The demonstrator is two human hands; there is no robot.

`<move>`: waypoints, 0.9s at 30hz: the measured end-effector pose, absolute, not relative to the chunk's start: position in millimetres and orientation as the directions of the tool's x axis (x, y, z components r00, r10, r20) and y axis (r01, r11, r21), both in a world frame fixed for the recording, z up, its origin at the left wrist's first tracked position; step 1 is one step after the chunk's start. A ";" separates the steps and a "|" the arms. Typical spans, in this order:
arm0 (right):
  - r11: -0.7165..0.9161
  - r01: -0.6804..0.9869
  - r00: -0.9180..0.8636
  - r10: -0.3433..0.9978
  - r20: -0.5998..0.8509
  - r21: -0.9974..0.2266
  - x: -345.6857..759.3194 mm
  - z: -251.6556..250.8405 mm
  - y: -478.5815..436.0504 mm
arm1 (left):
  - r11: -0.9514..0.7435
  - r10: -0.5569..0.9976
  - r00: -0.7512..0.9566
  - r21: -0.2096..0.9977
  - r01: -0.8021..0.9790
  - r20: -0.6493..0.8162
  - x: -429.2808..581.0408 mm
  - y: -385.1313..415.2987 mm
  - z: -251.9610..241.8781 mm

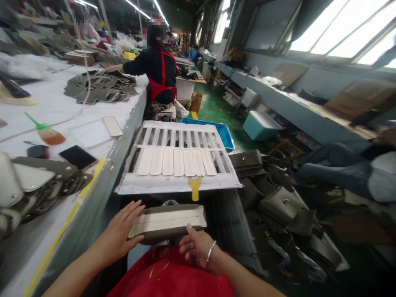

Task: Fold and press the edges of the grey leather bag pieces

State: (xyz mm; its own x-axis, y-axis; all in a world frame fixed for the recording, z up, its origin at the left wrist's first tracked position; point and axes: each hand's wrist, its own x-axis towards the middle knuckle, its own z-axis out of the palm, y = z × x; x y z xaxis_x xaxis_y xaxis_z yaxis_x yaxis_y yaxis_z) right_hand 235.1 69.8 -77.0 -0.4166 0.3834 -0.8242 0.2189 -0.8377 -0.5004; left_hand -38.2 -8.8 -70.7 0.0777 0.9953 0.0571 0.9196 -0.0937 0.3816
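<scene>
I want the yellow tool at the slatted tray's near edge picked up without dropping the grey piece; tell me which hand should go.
Probably the right hand. It touches the grey piece only with its fingertips, while the left hand lies flat along its end, steadying it. The yellow tool lies almost straight ahead of the right hand.

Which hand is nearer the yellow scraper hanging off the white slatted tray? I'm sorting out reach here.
Right, narrowly. The right hand lies almost straight below the yellow scraper, at the folded leather piece's near edge. The left hand holds that piece's left end, farther off to the side.
</scene>
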 end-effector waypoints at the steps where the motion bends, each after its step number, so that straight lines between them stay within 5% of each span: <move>1: -0.839 0.214 -0.405 0.390 -0.827 -0.501 243.5 -77.9 72.0 | -0.124 0.992 0.109 0.328 0.936 0.066 -33.3 -1.1 -72.8; 6: -0.549 0.423 -0.291 0.671 -0.682 -0.721 278.3 -87.8 77.8 | -0.309 0.943 0.331 0.303 0.902 -0.022 21.9 42.3 -78.0; 9: -0.062 0.590 -0.249 0.935 -0.254 -0.805 296.3 -87.7 78.2 | -0.412 0.900 0.437 0.322 0.852 -0.005 60.9 58.3 -74.3; 11: 0.318 0.651 -0.371 0.926 0.077 -0.689 304.5 -84.8 80.1 | -0.471 0.872 0.488 0.326 0.820 0.033 77.8 63.4 -73.2; 14: 0.628 0.628 -0.558 0.775 0.296 -0.460 306.8 -80.1 85.9 | -0.504 0.854 0.517 0.336 0.796 0.055 86.2 65.4 -74.8; 17: 0.706 0.606 -0.613 0.708 0.350 -0.366 299.4 -76.2 90.8 | -0.488 0.859 0.510 0.346 0.801 0.031 84.3 64.5 -78.0; 27: 0.670 0.455 -0.650 0.700 0.296 -0.587 290.9 -67.3 101.5 | -0.393 0.901 0.433 0.388 0.834 -0.017 89.3 63.9 -77.3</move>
State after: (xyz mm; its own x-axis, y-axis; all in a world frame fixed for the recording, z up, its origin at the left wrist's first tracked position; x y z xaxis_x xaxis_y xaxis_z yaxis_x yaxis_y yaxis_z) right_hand 290.9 101.5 -67.3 -0.6495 0.7005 0.2958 0.4550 0.6697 -0.5869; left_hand 89.3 63.9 -77.3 0.4333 0.9011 -0.0173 0.8337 -0.3934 0.3875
